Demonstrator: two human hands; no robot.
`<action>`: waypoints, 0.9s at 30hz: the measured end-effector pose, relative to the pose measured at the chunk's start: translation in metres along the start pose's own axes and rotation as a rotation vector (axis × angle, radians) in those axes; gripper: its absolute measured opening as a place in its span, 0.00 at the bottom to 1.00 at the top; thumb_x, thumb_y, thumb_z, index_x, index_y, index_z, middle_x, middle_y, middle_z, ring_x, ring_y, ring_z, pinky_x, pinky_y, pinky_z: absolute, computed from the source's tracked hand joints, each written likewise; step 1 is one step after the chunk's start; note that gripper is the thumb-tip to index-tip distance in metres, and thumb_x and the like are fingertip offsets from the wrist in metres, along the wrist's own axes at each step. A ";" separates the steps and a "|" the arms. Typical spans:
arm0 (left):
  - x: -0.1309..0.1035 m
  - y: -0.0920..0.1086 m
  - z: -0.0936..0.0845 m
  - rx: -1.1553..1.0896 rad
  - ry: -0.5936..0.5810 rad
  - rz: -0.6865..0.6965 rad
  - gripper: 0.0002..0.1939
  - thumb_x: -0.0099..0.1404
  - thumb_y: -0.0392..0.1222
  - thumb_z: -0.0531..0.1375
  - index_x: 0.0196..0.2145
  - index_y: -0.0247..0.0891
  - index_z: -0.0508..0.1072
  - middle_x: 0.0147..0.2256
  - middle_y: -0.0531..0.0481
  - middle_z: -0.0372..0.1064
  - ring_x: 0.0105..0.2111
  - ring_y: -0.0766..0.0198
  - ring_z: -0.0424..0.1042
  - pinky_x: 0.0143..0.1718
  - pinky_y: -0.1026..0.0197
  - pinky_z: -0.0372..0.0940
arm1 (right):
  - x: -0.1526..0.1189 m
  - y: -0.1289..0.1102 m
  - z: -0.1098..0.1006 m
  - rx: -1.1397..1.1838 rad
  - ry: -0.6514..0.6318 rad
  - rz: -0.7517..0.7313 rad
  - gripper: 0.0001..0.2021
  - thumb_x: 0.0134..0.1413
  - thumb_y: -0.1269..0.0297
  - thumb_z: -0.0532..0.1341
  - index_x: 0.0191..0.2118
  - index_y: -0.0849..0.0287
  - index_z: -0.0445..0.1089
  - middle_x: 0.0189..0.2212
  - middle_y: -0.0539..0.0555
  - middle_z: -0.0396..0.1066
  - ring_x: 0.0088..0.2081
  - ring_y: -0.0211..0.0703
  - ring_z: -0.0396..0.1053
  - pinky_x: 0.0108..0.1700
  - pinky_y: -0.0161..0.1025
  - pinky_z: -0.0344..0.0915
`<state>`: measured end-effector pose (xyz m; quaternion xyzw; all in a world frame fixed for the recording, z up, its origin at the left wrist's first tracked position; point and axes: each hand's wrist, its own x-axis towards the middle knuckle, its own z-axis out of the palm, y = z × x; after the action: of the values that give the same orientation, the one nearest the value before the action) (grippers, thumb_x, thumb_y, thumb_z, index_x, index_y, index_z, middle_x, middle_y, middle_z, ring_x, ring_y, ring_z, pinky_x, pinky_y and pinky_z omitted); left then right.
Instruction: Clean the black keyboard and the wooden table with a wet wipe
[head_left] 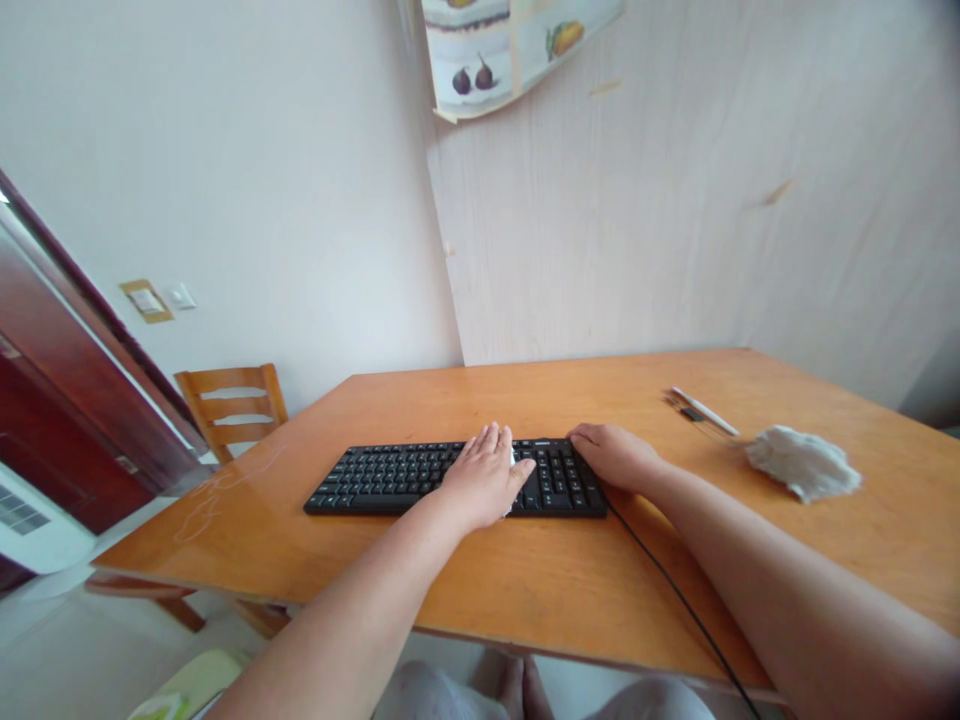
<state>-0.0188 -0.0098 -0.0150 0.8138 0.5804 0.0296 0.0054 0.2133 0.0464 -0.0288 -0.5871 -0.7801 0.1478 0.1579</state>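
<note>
Forearms [322, 630] nearest; left hand [486, 474] over black keyboard [397, 478], logo [542, 442] illegible.

Wooden table [525, 575] beneath black keyboard [405, 477], cable [646, 550], slim white tool [705, 410], crumpled pale cloth [804, 462].

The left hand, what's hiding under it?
Under the left hand is the black keyboard. Something thin and white peeks out between fingers and thumb. The rest of it is covered, so I can't tell its shape, and the keys beneath the palm are hidden too.
</note>
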 end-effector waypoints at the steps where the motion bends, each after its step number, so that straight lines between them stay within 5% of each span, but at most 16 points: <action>1: 0.006 0.006 0.000 -0.015 0.006 0.017 0.42 0.72 0.63 0.34 0.69 0.25 0.45 0.70 0.32 0.38 0.70 0.49 0.38 0.68 0.46 0.42 | 0.000 0.000 0.000 0.006 0.002 -0.003 0.18 0.66 0.57 0.48 0.44 0.53 0.75 0.42 0.56 0.78 0.46 0.48 0.73 0.46 0.38 0.63; 7: 0.011 0.036 0.003 -0.045 0.032 0.220 0.38 0.73 0.60 0.36 0.68 0.29 0.51 0.70 0.35 0.39 0.70 0.52 0.39 0.68 0.51 0.42 | 0.002 0.002 0.001 0.020 0.004 -0.015 0.18 0.66 0.58 0.48 0.44 0.53 0.75 0.42 0.56 0.78 0.46 0.47 0.73 0.46 0.38 0.63; 13: -0.027 0.024 0.005 -0.015 0.079 0.378 0.32 0.75 0.53 0.38 0.69 0.35 0.49 0.71 0.42 0.40 0.70 0.59 0.40 0.69 0.55 0.41 | 0.003 0.004 0.002 0.017 0.015 -0.004 0.19 0.66 0.60 0.47 0.42 0.54 0.75 0.46 0.57 0.77 0.48 0.49 0.72 0.48 0.39 0.63; 20: -0.040 0.004 -0.001 0.020 0.053 0.162 0.35 0.74 0.56 0.37 0.70 0.32 0.45 0.70 0.39 0.41 0.70 0.56 0.41 0.69 0.49 0.40 | 0.003 0.004 0.003 0.040 0.029 0.021 0.17 0.63 0.63 0.49 0.44 0.53 0.75 0.49 0.57 0.76 0.51 0.51 0.71 0.52 0.43 0.63; 27: 0.004 0.036 0.004 -0.024 0.027 0.141 0.39 0.72 0.60 0.36 0.69 0.27 0.47 0.70 0.33 0.41 0.70 0.51 0.40 0.68 0.46 0.43 | 0.010 0.010 0.007 0.105 0.058 0.021 0.19 0.64 0.64 0.48 0.52 0.57 0.73 0.53 0.58 0.74 0.55 0.47 0.69 0.55 0.39 0.61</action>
<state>0.0165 -0.0180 -0.0173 0.8521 0.5211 0.0480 0.0050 0.2161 0.0585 -0.0380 -0.5903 -0.7601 0.1729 0.2095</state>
